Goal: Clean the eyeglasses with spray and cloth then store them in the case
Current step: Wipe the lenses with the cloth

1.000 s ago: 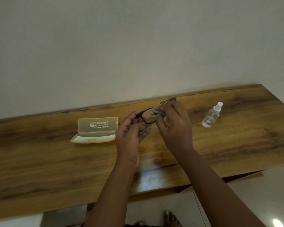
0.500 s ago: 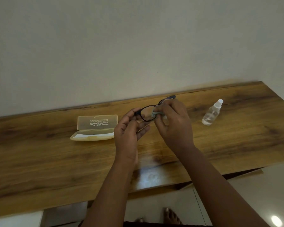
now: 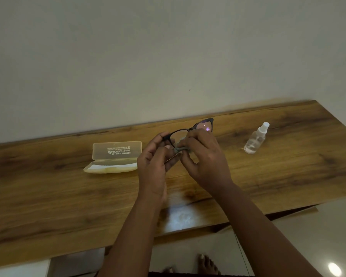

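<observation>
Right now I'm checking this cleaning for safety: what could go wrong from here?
The left hand pinches the glasses only at one end while the right hand rubs a lens with the cloth; hard rubbing might twist the frame or make it slip onto the table. A reach right could topple the upright spray bottle.

Wooden table: open case, spray bottle.

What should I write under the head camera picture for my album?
Two hands wipe black eyeglasses with a grey cloth above a wooden table.
</observation>
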